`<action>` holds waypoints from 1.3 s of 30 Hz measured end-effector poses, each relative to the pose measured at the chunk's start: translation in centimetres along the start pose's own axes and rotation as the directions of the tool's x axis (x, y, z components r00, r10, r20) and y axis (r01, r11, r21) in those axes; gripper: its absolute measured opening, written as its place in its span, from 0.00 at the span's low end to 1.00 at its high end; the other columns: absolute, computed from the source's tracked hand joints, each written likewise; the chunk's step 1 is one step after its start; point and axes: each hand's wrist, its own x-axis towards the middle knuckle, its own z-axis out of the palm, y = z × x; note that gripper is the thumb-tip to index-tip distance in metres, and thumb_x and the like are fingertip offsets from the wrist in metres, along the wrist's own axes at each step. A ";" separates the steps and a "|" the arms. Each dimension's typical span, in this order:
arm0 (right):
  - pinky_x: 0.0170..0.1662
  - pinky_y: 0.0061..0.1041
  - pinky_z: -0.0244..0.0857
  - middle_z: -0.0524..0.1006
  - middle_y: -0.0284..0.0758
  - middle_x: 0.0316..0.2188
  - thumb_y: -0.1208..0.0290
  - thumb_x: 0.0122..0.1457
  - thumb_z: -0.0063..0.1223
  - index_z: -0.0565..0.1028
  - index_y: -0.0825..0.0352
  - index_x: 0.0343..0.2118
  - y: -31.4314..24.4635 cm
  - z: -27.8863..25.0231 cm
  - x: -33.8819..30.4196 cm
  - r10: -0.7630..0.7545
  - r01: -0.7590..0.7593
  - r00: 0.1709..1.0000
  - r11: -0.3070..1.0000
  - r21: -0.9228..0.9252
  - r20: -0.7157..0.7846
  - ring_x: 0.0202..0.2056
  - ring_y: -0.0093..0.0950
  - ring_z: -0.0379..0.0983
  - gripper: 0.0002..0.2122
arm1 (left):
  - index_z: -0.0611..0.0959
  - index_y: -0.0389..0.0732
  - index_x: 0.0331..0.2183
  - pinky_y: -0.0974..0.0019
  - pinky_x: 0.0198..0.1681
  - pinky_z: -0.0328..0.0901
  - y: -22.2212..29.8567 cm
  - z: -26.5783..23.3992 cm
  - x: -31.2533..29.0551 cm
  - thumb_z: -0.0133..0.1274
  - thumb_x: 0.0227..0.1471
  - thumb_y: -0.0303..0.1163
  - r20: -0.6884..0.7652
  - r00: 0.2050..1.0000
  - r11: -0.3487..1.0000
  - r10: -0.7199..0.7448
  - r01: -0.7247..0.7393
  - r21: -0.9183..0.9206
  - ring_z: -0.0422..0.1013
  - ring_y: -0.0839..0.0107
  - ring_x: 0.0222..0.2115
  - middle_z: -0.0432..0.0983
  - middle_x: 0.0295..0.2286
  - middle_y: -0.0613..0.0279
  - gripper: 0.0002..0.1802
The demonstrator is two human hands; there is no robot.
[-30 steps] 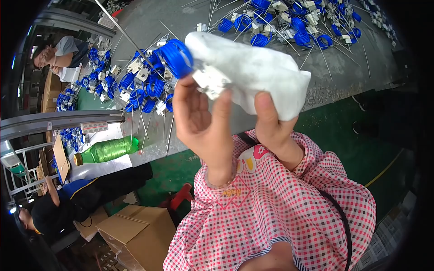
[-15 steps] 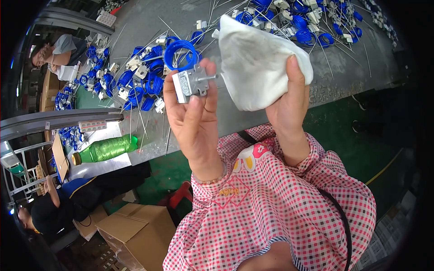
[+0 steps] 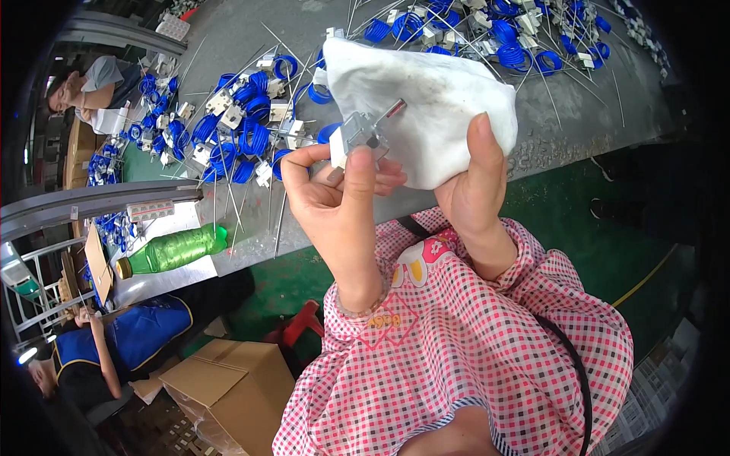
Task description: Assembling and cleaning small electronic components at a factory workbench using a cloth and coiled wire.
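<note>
My left hand is closed on a capillary thermostat, a small metal and white block, pinched between thumb and fingers. Its thin shaft points up to the right, in front of the cloth. A bit of blue coil shows beside the block. A white cloth with grey smudges hangs spread out from my right hand, whose thumb presses on its front; the other fingers are hidden behind it. The cloth's left part lies right behind the thermostat; I cannot tell whether they touch.
On the grey table lie a pile of blue-coiled thermostats at left and another pile at the far right. A green bottle lies near a metal rail. Below are a cardboard box and a red stool. Two people sit at left.
The thermostat has turned and moved right toward the cloth, its shaft now slanting upward. The cloth has shifted left and spread wider. The person at lower left has moved.
</note>
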 end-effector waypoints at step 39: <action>0.35 0.19 0.60 0.69 0.38 0.35 0.71 0.53 0.44 0.64 0.77 0.39 3.7 -3.2 0.9 0.227 -0.174 0.970 0.893 -0.416 0.082 0.35 0.21 0.66 0.15 | 0.67 0.32 0.35 0.77 0.13 0.57 1.7 -1.2 -0.9 0.52 0.41 0.31 -0.002 0.988 0.914 0.152 -0.140 0.381 0.65 0.78 0.10 0.67 0.10 0.59 0.20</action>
